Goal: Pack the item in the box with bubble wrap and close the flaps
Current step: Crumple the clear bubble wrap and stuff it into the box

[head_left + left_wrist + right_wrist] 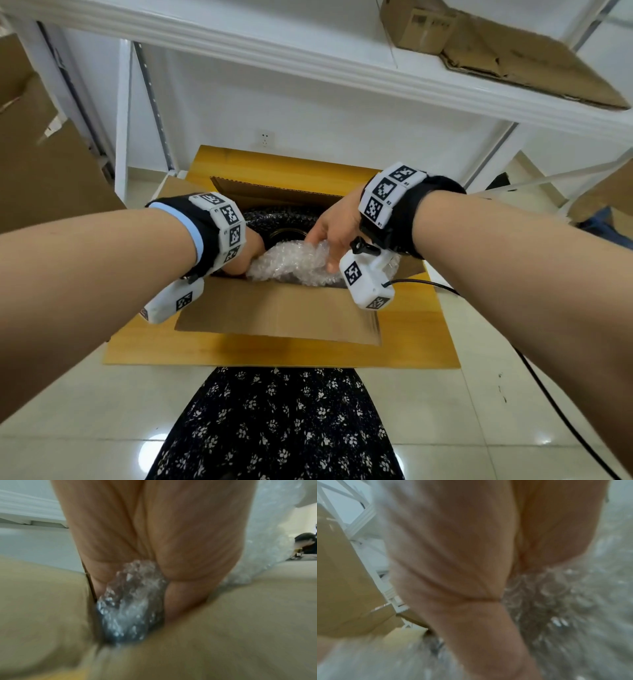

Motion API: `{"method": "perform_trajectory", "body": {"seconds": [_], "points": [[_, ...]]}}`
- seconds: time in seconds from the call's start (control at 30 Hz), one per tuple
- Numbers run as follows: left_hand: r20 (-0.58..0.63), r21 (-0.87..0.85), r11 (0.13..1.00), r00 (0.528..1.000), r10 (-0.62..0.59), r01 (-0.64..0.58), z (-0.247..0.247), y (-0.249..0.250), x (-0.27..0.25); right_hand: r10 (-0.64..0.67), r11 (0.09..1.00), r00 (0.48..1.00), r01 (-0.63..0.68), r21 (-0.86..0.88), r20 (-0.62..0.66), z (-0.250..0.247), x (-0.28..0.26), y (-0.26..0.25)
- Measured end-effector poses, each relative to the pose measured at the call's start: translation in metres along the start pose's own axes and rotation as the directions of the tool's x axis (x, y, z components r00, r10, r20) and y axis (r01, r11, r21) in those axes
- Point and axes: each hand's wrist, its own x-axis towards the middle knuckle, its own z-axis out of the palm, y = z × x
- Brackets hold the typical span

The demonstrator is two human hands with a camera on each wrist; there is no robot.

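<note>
On the yellow wooden table (424,329) an open cardboard box (277,313) is seen, with its near flap (274,315) folded outward and down and its far flap (274,192) standing up behind. Inside it a dark, round item (274,219) is partly visible — what it is cannot be told — and a crumpled sheet of bubble wrap (291,262) lies over its near part, still bunched above the rim.

The wrap is gripped by both hands, which are kept apart at its two ends. The left hand (245,253) is sunk into the box at the left corner, and in the left wrist view its fingers (185,597) are curled round a wad of wrap against the cardboard. The right hand (334,228) is closed over the right side of the sheet, with the fingertips (332,265) pressing into it; the right wrist view is blurred, but wrap is shown bunched under the palm.

The task is judged to be somewhere near its middle: the item is already in the box and the padding is being tucked in — not yet settled, since much of it rises above the opening and part of the item is uncovered. All flaps that can be seen are open, so the closing is left to be done.
</note>
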Motion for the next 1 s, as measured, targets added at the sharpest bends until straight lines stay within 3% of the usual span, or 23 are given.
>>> {"method": "perform_trajectory", "body": {"seconds": [0.07,0.2,0.27,0.37,0.5,0.6,0.87,1.0], "points": [[0.003,-0.137,0.989,0.999,-0.047,0.047,-0.007,-0.005,-0.002,0.004,0.999,1.000,-0.004,-0.039,0.002,0.002,0.004,-0.003],[-0.016,-0.352,0.936,1.000,-0.009,0.003,-0.029,-0.023,-0.028,0.019,0.988,1.000,-0.022,-0.155,-0.021,0.006,0.011,-0.011],[-0.073,-0.462,0.884,0.996,0.044,-0.073,-0.036,-0.027,-0.029,0.021,0.977,0.999,-0.028,-0.211,-0.034,0.006,0.013,-0.014],[-0.057,-0.598,0.785,0.986,0.156,-0.159,-0.039,-0.015,-0.027,0.006,0.971,1.000,-0.011,-0.241,-0.022,0.005,0.014,-0.013],[-0.056,-0.610,0.770,0.979,0.195,-0.188,-0.026,0.009,-0.015,-0.002,0.986,1.000,0.006,-0.165,0.024,0.006,0.015,-0.009],[-0.069,-0.622,0.764,0.984,0.165,-0.172,-0.020,0.012,-0.013,0.010,0.992,1.000,-0.011,-0.129,-0.009,0.007,0.013,-0.006],[-0.115,-0.529,0.835,0.988,0.102,-0.148,-0.013,0.025,-0.009,-0.008,0.985,0.991,-0.016,-0.174,-0.134,0.001,0.003,0.000],[-0.138,-0.518,0.841,0.986,0.095,-0.154,-0.015,0.028,-0.012,0.060,0.971,0.995,-0.076,-0.228,-0.076,-0.009,-0.005,0.011]]}}
